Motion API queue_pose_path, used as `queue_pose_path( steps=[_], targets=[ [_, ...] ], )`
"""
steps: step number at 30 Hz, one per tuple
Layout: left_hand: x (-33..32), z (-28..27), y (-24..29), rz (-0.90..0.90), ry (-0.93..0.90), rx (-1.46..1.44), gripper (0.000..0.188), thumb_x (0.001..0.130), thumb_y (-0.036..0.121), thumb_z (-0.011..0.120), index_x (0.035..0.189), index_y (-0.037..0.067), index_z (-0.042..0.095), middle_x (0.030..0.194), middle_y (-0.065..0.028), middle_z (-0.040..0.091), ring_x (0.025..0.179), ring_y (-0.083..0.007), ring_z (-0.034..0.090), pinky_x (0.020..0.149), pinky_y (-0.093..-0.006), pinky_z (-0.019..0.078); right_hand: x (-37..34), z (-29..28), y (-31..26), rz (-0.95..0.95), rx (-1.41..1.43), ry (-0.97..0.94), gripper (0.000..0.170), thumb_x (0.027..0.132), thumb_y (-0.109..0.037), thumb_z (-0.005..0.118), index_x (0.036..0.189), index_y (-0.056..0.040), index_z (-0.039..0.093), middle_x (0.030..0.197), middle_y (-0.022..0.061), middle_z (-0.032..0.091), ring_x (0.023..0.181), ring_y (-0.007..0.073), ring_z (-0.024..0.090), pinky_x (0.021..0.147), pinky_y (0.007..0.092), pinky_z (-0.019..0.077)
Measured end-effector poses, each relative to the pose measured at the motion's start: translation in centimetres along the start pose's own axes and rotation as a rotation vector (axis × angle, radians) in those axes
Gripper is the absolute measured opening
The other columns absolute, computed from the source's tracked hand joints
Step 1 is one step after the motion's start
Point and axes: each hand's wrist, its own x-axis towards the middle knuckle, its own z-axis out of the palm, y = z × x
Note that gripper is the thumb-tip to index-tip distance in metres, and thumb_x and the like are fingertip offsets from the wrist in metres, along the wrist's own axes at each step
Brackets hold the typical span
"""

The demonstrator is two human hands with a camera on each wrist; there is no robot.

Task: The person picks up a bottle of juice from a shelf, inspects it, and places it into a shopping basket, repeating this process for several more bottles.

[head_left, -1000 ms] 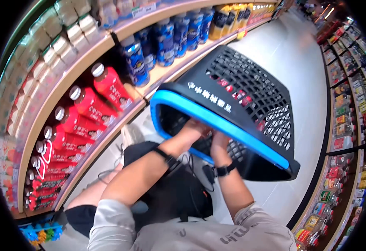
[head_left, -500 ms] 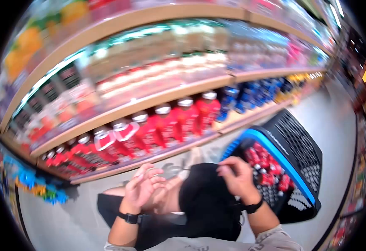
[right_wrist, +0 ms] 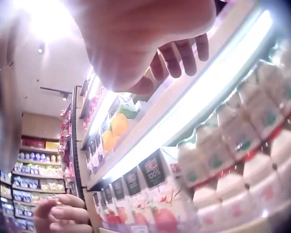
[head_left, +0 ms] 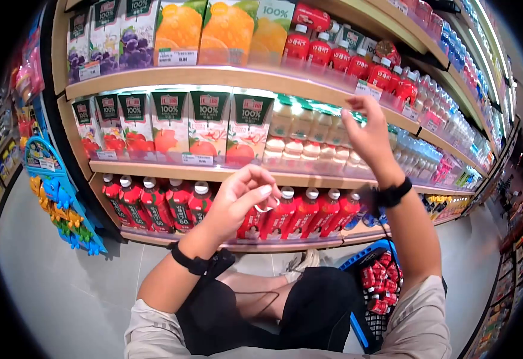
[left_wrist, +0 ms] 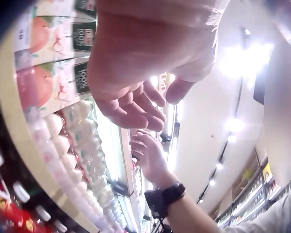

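Both hands seem between grasps; left hand (head_left: 235,200) free, fingers loosely bent, red bottles (head_left: 304,214) beyond it; right hand (head_left: 368,134) likewise empty, pale bottles (head_left: 321,128) behind; basket (head_left: 360,257) below right hand; next move likely calls for choosing item, reaching forward
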Motion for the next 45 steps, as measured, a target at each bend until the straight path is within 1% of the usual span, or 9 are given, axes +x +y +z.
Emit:
queue_pose_path(
  steps=[5,10,14,16,20,26,31,40,45],
  targets=[
    [7.0,1.2,3.7,0.136,-0.040,0.260,0.010,0.095,0.010,0.058,0.104,0.005,0.058,0.098,-0.0057,0.067,0.086,-0.0112,0.063,0.077,-0.0263,0.0491,9.8,-3.1,6.4,-0.091,-0.472,0.170,0.021,0.082,-0.026,0.066,0.091,-0.0086,0.070,0.096,0.0109,0.067,0.095,0.0326,0.065,0.081,0.0446,0.0505],
    [16.9,4.4,4.6,0.226,-0.017,0.597,0.011,0.092,0.011,0.065,0.099,0.003,0.063,0.097,-0.0039,0.067,0.091,-0.0117,0.062,0.085,-0.0272,0.0489,14.8,-6.9,12.9,0.349,-0.645,0.006,0.048,0.079,-0.035,0.062,0.119,-0.0081,0.065,0.123,0.0156,0.064,0.116,0.0350,0.060,0.097,0.0479,0.0475],
    [24.2,8.4,4.7,0.678,-0.036,1.070,0.021,0.084,0.012,0.066,0.101,-0.001,0.064,0.098,-0.0140,0.067,0.098,-0.0253,0.064,0.091,-0.0346,0.0500,16.4,-6.0,16.5,0.445,-0.654,-0.143,0.072,0.081,-0.039,0.064,0.138,0.0008,0.048,0.133,0.0226,0.058,0.128,0.0360,0.054,0.106,0.0436,0.0442],
    [27.4,9.7,3.9,0.701,-0.051,1.261,0.028,0.082,0.017,0.067,0.104,-0.001,0.065,0.102,-0.0185,0.065,0.104,-0.0325,0.062,0.094,-0.0386,0.0493,17.0,-6.0,16.0,0.553,-0.587,-0.289,0.085,0.081,-0.046,0.069,0.144,0.0036,0.039,0.137,0.0265,0.056,0.129,0.0378,0.054,0.106,0.0407,0.0445],
    [29.6,11.5,2.2,0.379,-0.045,1.466,0.045,0.081,0.032,0.066,0.115,0.004,0.062,0.117,-0.0202,0.061,0.113,-0.0365,0.059,0.099,-0.0441,0.0461,16.8,-5.3,16.5,0.667,-0.485,-0.260,0.086,0.078,-0.040,0.076,0.144,0.0035,0.040,0.137,0.0251,0.057,0.126,0.0375,0.057,0.106,0.0400,0.0453],
    [28.7,11.9,1.5,0.359,-0.068,1.708,0.046,0.080,0.036,0.063,0.116,0.007,0.063,0.124,-0.0164,0.060,0.118,-0.0343,0.057,0.100,-0.0460,0.0433,15.1,-5.8,14.9,0.398,-0.604,-0.251,0.077,0.081,-0.042,0.069,0.137,0.0047,0.046,0.136,0.0245,0.057,0.124,0.0365,0.058,0.100,0.0408,0.0505],
    [28.2,11.7,1.5,0.411,-0.055,1.686,0.045,0.079,0.035,0.063,0.114,0.006,0.064,0.122,-0.0161,0.062,0.117,-0.0341,0.058,0.100,-0.0453,0.0433,13.8,-6.5,14.1,0.248,-0.511,-0.276,0.046,0.096,-0.033,0.058,0.120,0.0053,0.052,0.103,0.0279,0.069,0.100,0.0426,0.066,0.088,0.0481,0.0528],
    [27.5,11.3,1.2,0.486,-0.032,1.697,0.044,0.081,0.035,0.064,0.115,0.006,0.065,0.121,-0.0154,0.062,0.114,-0.0328,0.059,0.098,-0.0450,0.0435,11.6,-6.2,14.3,0.024,-0.370,-0.093,0.040,0.097,-0.035,0.060,0.108,0.0028,0.054,0.095,0.0277,0.068,0.093,0.0448,0.065,0.081,0.0507,0.0513],
    [27.1,10.7,1.0,0.609,-0.045,1.620,0.068,0.082,0.035,0.070,0.136,0.001,0.047,0.122,-0.0203,0.060,0.120,-0.0356,0.056,0.102,-0.0462,0.0428,10.8,-7.1,11.3,-0.256,-0.198,0.118,0.036,0.094,-0.035,0.067,0.106,-0.0024,0.056,0.083,0.0213,0.066,0.084,0.0405,0.065,0.071,0.0473,0.0509]
  ],
)
